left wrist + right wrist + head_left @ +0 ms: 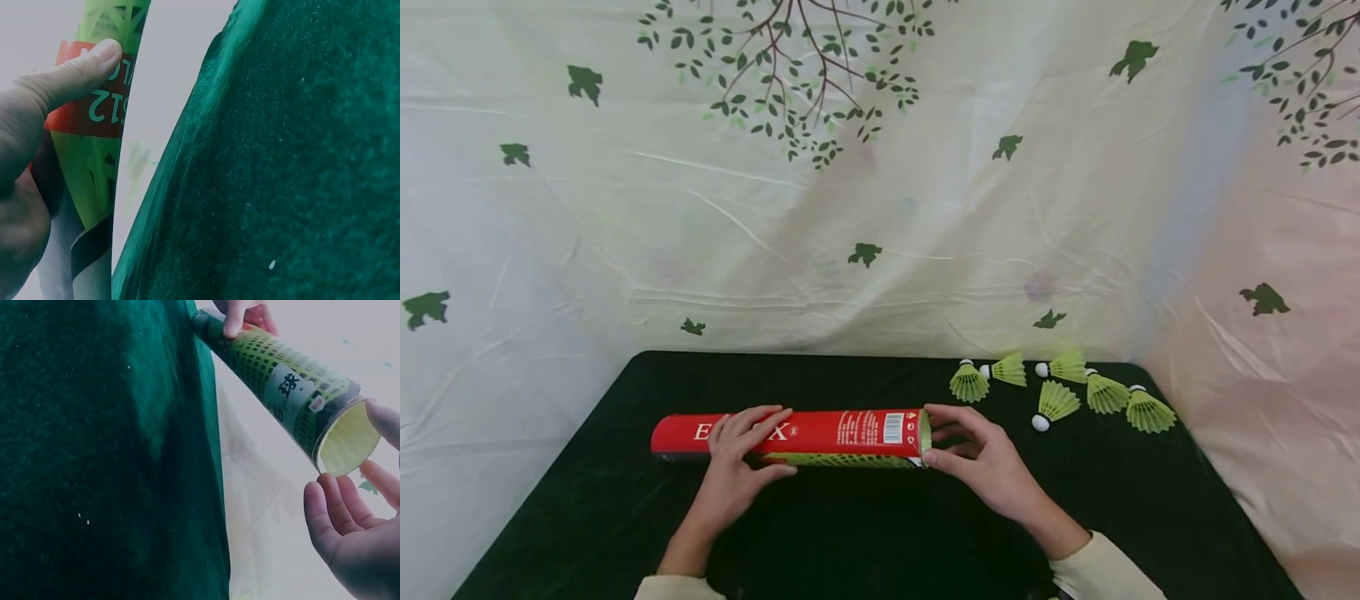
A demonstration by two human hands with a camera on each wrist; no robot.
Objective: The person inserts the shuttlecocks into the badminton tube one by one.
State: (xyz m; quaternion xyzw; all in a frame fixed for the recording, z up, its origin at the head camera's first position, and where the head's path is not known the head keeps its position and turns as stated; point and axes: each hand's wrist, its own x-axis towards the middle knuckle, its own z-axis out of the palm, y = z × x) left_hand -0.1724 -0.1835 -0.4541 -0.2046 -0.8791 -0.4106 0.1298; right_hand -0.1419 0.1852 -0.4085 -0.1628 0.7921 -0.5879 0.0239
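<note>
A red and green shuttlecock tube [850,427] lies sideways above the dark green cloth in the head view. My left hand [736,460] grips its left half, fingers over the top and thumb along the near side; the thumb [81,72] presses the tube's orange band in the left wrist view. At the right end, my right hand [988,462] holds the rim between thumb and fingers. The right wrist view shows that end uncapped, with a pale yellow inner wall [350,440]. The far end's closure cannot be made out.
Several yellow shuttlecocks with white heads, one of them a front shuttlecock [1057,402], lie at the table's back right. A green cloth [880,533] covers the table. Behind it hangs a pale curtain [925,208] with leaf prints.
</note>
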